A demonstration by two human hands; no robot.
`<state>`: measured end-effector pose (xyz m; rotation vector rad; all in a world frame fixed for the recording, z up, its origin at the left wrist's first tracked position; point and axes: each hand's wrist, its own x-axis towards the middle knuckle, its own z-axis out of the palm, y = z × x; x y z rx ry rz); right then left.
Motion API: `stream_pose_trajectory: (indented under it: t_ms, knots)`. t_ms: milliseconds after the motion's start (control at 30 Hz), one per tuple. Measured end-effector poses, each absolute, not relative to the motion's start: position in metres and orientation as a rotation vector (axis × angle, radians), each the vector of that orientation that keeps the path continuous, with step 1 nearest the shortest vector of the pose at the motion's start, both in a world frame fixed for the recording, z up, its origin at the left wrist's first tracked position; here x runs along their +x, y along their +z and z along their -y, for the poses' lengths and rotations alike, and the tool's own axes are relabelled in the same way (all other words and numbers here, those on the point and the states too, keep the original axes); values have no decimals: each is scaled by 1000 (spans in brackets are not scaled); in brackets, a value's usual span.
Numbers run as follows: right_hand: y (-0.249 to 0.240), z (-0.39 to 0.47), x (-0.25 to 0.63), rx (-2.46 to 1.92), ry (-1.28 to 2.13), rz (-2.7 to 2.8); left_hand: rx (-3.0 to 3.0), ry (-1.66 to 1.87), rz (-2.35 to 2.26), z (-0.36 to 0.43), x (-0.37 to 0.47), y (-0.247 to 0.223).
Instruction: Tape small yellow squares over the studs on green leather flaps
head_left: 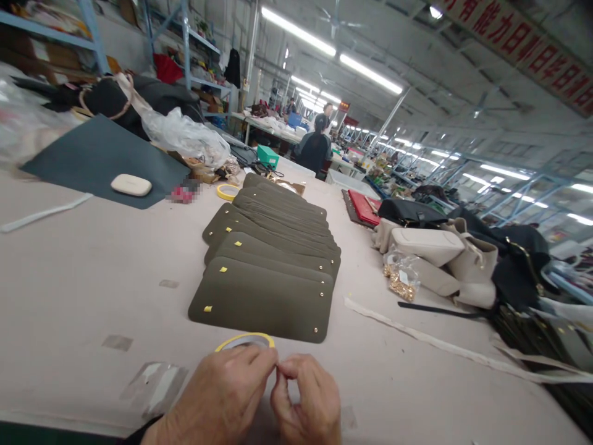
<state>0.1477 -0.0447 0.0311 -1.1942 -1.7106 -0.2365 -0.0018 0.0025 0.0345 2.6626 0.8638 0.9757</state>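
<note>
At the near edge of the table my left hand (227,389) is closed, with a roll of yellow tape (250,337) showing just behind its fingers. My right hand (306,395) pinches thumb and forefinger together, its fingertips meeting those of the left. Whatever lies between the fingertips is too small to make out. Beyond both hands lies a fanned row of olive-green panels (264,301) with rounded corners. Small yellow tape pieces (223,269) sit near the left ends of several panels, and small metal studs (321,295) near their right ends.
A second yellow tape roll (227,192) rests behind the panels. On the left, a cream case (131,185) sits on a dark sheet (92,154). Beige bag parts (428,247), a bag of gold fittings (399,281) and a pale strip (417,337) lie right. A person (315,148) sits far back.
</note>
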Motion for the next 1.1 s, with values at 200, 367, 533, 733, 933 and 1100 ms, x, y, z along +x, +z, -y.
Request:
stream_pose_trajectory:
  t_ms: [200, 367, 533, 733, 933, 1100]
  knots:
    - [38, 42, 157, -1506, 611, 1243, 2782, 1032, -861, -10, 17, 55]
    - [43, 41, 167, -1508, 918, 952, 2805, 995, -865, -14, 32, 53]
    - [45, 40, 172, -1578, 751, 945, 2816, 998, -882, -14, 42, 49]
    - [24, 29, 211, -1438, 967, 559, 2777, 1084, -736, -8, 45, 73]
    - [7, 36, 243, -1669, 972, 803, 2953, 854, -760, -31, 40, 37]
    - [5, 30, 240, -1770, 879, 1003, 3027, 579, -758, -39, 39, -6]
